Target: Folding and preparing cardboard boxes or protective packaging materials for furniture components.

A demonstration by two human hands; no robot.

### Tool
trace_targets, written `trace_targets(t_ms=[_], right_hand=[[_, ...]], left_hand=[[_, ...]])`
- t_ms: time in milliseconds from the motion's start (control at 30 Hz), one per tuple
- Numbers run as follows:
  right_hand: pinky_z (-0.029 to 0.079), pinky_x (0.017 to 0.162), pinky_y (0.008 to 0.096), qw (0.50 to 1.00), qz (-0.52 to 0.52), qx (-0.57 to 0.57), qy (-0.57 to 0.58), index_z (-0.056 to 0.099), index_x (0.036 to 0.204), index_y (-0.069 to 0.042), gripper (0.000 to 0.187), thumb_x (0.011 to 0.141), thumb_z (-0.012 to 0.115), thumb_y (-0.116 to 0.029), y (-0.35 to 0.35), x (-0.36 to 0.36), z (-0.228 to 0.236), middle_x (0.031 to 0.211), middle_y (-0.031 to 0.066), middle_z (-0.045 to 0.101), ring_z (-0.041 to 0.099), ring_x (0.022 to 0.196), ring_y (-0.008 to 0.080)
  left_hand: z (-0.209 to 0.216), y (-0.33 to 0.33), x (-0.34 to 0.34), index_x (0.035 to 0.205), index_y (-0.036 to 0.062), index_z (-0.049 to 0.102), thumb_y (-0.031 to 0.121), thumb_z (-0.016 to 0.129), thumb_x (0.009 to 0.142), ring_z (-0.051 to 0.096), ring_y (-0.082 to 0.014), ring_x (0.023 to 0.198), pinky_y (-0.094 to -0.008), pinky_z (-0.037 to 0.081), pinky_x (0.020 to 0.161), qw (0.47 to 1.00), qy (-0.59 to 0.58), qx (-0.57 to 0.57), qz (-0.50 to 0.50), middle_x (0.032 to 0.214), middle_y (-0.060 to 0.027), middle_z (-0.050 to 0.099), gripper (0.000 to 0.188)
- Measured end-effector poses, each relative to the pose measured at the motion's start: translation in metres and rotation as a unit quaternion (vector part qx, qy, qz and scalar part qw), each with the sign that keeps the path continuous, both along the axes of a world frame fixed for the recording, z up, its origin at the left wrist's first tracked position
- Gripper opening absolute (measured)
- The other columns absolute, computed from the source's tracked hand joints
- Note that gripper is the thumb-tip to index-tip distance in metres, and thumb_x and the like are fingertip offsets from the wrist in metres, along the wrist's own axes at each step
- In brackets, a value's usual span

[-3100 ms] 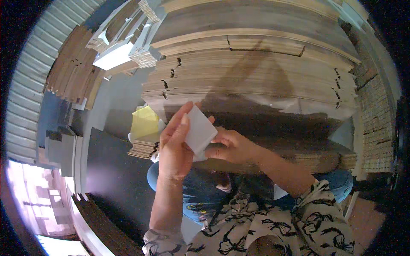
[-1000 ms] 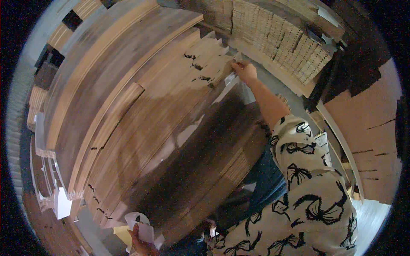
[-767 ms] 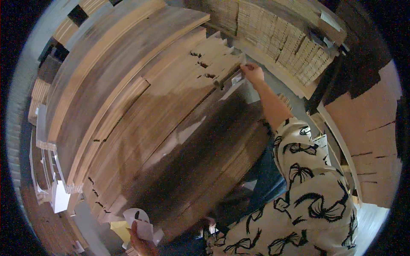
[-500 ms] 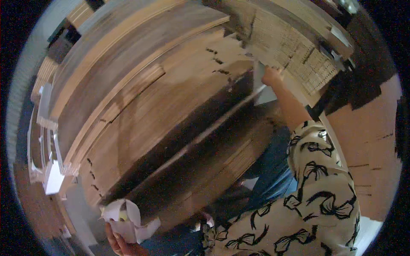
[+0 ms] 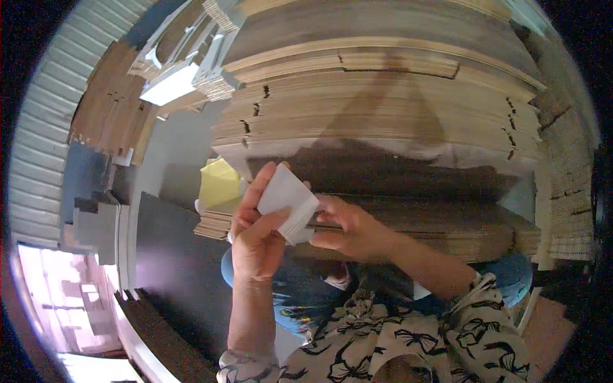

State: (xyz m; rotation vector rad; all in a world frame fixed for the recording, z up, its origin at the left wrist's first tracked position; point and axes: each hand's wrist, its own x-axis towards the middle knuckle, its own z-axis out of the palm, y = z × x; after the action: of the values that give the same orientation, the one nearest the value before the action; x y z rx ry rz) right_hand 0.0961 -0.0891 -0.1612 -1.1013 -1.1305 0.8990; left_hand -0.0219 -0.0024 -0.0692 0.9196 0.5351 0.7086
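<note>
My left hand (image 5: pixel 255 239) grips a small stack of white paper slips (image 5: pixel 287 199), thumb across the face and fingers behind. At the stack's right edge is my right hand (image 5: pixel 348 225), its fingers bent and pinching the slips' side; the fingertips are partly hidden by the paper. Both hands are above my lap, just in front of a dark gap beside a large stack of flat cardboard (image 5: pixel 383 102). Below them, a lower cardboard pile (image 5: pixel 440 223) lies close to my knees.
A yellow sheet (image 5: pixel 218 184) is left of my left hand. White-edged cut panels (image 5: pixel 172 83) stand at the far left, near brown cardboard (image 5: pixel 108 102) by a ribbed wall (image 5: pixel 41 127). More stacked cardboard (image 5: pixel 568 191) rises at the right. A dark panel (image 5: pixel 172 268) is at left.
My right hand has come back from the far end of the cardboard to the paper. My left hand has raised the white paper from the lower left to the middle. The view has turned.
</note>
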Motion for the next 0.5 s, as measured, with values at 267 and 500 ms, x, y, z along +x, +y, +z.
trace_targets(t_ms=[267,500], right_hand=[[0.044,0.069,0.0260,0.993,0.044,-0.109,-0.025,0.059,0.088,-0.004,0.013,0.081,0.064,-0.013,-0.014,0.026,0.010,0.080,0.0017,0.061,0.055,0.077,0.0099],[0.046,0.071,0.0307,0.984,-0.085,-0.064,-0.143,0.060,0.088,-0.006,0.016,0.076,0.067,-0.016,-0.021,0.030,0.021,0.083,0.0077,0.060,0.057,0.075,0.0172]], left_hand=[[-0.018,0.002,-0.016,0.126,0.0002,0.042,-0.011,0.048,0.076,0.052,-0.0225,0.107,-0.0337,0.040,0.093,0.999,0.036,0.021,-0.019,0.126,-0.0143,0.047,0.052],[-0.025,-0.006,-0.002,0.121,-0.0029,0.047,-0.005,0.052,0.079,0.053,-0.0183,0.104,-0.0283,0.041,0.090,0.979,0.161,0.086,-0.090,0.115,-0.0145,0.056,0.042]])
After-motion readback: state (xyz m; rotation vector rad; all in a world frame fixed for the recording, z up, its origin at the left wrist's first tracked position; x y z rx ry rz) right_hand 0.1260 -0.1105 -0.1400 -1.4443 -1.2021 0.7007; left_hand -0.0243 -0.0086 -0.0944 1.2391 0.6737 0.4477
